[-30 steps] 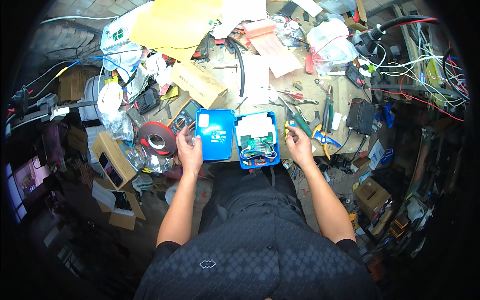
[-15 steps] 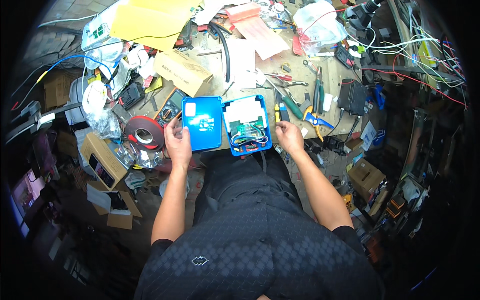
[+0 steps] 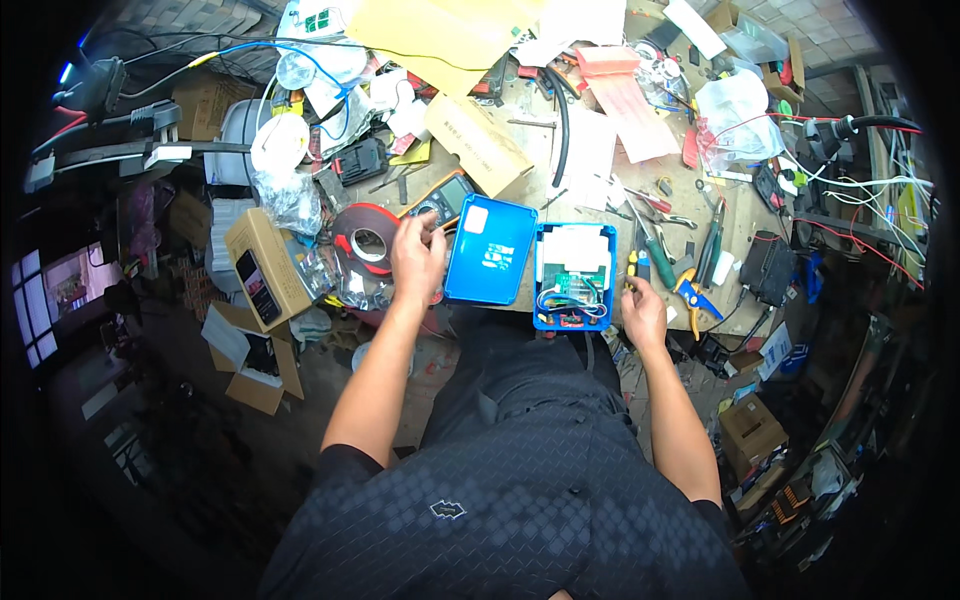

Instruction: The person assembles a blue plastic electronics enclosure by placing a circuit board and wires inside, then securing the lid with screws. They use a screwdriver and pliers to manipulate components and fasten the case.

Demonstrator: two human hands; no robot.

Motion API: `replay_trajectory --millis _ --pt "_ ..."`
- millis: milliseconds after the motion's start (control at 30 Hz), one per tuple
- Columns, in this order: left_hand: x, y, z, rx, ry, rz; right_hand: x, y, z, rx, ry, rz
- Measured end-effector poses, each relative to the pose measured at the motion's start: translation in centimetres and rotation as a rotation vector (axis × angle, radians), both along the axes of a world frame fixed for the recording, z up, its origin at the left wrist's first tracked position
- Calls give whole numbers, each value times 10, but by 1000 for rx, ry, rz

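Note:
A blue plastic box (image 3: pixel 540 322) stands at the table's near edge, its inside showing a green circuit board (image 3: pixel 577 285), bundled wires and a white piece on top. Left of it lies its blue lid (image 3: pixel 490 250), tilted a little. My left hand (image 3: pixel 418 258) hovers at the lid's left edge, fingers loosely bent and apart, holding nothing visible. Right of the box is my right hand (image 3: pixel 645 315), fingers curled and thumb against them. Its fingertips are close to a yellow-handled screwdriver (image 3: pixel 632 264); whether they touch it or pinch something small cannot be seen.
A roll of red-edged tape (image 3: pixel 345 225) and a multimeter (image 3: pixel 450 190) lie beyond my left hand. Pliers with orange and blue handles (image 3: pixel 697 297), green-handled pliers (image 3: pixel 710 245) and a black adapter (image 3: pixel 768 265) are at right. Cardboard boxes (image 3: pixel 478 145) and loose wires crowd the bench.
The whole view has swung left, so the bench sits further right in it. My right hand has drawn slightly toward me and nearer the box. The box and lid stay put.

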State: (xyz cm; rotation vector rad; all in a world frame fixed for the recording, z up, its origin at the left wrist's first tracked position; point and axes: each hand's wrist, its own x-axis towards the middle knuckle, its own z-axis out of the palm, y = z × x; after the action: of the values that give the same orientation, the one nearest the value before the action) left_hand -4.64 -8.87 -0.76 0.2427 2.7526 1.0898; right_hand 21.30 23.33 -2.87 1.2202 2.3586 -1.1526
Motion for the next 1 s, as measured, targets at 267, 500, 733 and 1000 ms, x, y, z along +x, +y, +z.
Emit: replay_trajectory --millis 267,500,733,1000 --pt "-132 11 -53 -716 179 -242 34 -2 -4 -102 109 -105" --pt "-157 3 -82 -834 285 -414 68 -3 11 -145 157 -292" --pt "-147 9 -38 -629 460 -548 74 1 22 -230 142 -378" --pt "-111 11 42 139 324 -170 48 7 40 -364 288 -357"
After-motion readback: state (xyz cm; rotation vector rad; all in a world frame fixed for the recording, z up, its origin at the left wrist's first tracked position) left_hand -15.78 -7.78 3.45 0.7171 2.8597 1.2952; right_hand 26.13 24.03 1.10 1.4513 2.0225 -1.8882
